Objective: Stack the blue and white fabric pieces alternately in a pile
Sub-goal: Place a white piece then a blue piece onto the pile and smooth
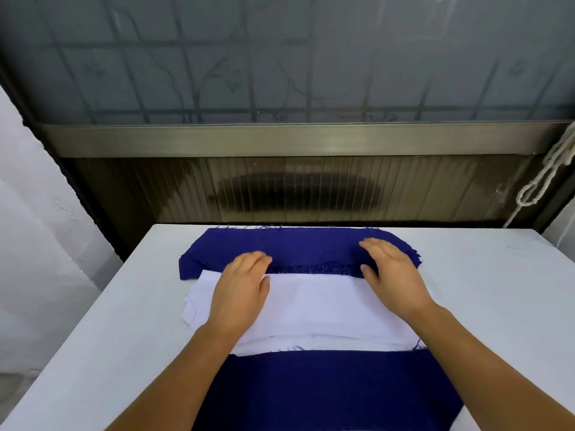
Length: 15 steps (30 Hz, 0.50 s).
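White flat counter (93,353) carries three fabric lots. Landmark: the white rectangular woven fabric pieces (317,309), a loose pile mid-counter. Beyond the white pile, toward the counter's far edge: stack of dark blue woven fabric pieces (295,247), frayed edges, many layers fanned at its right end. On the near side of the white pile: one large dark blue fabric piece (326,390), its top edge tucked under the white pile's near edge.

Left hand (239,293) lies flat on the white pile's left part, fingers straight, tips reaching onto the blue stack's near edge. Right hand (392,272) flat over the blue stack's right end, thumb near the white pile's far edge. Neither grip holds anything; both wide and relaxed, palms down.

Handling guess: fabric is light, thin, limp, likely to drag neighbouring layers and shed threads. Best to pinch one top layer at two corners or along the frayed edge, lift clear, lay flat, smooth outward. Risk: picking two layers at once, skewed alignment.

Background: grey patterned glass pane (280,57), white knotted cord (541,178) right of it.
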{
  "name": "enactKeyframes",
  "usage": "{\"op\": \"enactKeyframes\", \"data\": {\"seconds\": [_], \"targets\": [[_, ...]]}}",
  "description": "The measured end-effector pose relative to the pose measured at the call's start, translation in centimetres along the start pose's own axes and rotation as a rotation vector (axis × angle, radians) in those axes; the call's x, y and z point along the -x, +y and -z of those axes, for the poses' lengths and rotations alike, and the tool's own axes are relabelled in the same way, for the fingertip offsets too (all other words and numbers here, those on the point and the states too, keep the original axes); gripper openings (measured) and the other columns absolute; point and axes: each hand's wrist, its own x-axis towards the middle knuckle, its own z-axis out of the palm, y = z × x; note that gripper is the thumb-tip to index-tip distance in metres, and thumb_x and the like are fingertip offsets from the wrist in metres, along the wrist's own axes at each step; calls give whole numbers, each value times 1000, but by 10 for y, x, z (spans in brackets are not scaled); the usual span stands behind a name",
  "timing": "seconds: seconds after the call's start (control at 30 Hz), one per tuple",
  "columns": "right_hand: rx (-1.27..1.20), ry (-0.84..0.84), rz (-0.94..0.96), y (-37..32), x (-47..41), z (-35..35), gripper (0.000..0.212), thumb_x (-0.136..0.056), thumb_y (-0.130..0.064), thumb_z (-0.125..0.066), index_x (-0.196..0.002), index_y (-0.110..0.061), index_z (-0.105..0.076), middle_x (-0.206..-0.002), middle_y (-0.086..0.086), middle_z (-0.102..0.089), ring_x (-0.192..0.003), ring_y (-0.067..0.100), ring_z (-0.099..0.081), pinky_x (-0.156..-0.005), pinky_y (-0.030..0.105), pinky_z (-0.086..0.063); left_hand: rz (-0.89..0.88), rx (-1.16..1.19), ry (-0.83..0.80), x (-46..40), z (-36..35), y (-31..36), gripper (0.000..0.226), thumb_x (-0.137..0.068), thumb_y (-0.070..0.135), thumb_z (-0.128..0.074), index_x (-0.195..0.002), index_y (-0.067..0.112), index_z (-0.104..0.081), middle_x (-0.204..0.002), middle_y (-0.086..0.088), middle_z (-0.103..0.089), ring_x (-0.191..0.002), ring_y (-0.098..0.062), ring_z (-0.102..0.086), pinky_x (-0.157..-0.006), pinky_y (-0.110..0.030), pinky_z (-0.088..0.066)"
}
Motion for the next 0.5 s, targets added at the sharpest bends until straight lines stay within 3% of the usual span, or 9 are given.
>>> {"op": "enactKeyframes", "data": {"seconds": [0.1, 0.17, 0.23, 0.3, 0.4, 0.5], "targets": [[63, -75, -1, 1, -12, -6, 41, -98, -25, -52, -139, -19, -50, -142, -3, -52, -132, 15, -46, -111, 28, -35, 47, -34, -89, -22, -8, -8, 49, -99, 27, -50, -146, 17, -41, -153, 1, -36, -141, -18, -31, -116, -31, -21], [115, -51, 27, 3, -11, -10, 35, -100, -27, -49, -133, -20, -57, -138, -5, -56, -128, 13, -50, -108, 27, -36, 3, -86, -139, -28, -10, -13, 41, -100, 25, -50, -140, 16, -50, -148, -1, -45, -137, -19, -40, -113, -31, -28], [141, -20, 39, 5, -10, -12, 33, -101, -27, -47, -130, -21, -61, -137, -6, -57, -126, 12, -52, -106, 26, -37, -48, -139, -139, -28, -8, -14, 30, -91, 13, -65, -121, 10, -67, -130, -6, -62, -120, -25, -58, -100, -36, -46], [140, 13, 48, 7, -10, -13, 30, -101, -25, -48, -124, -19, -66, -130, -5, -63, -119, 14, -58, -100, 26, -42, -82, -172, -101, -27, -6, -13, 28, -72, 2, -81, -99, 10, -76, -103, -6, -74, -91, -24, -71, -75, -33, -58], [126, 61, 50, 5, -11, -11, 19, -97, -21, -55, -106, -16, -72, -104, -4, -72, -93, 16, -66, -80, 27, -51, -39, -180, -40, -29, -2, -10, 23, -66, -1, -83, -81, 15, -77, -73, 1, -71, -59, -17, -66, -47, -27, -53], [59, 116, 24, 3, -12, -11, 7, -91, -17, -64, -90, -18, -71, -88, -7, -70, -77, 12, -63, -64, 23, -48, 16, -121, -5, -31, 0, -7, 15, -70, 3, -80, -78, 15, -76, -67, 2, -68, -56, -17, -61, -44, -26, -47]]}}
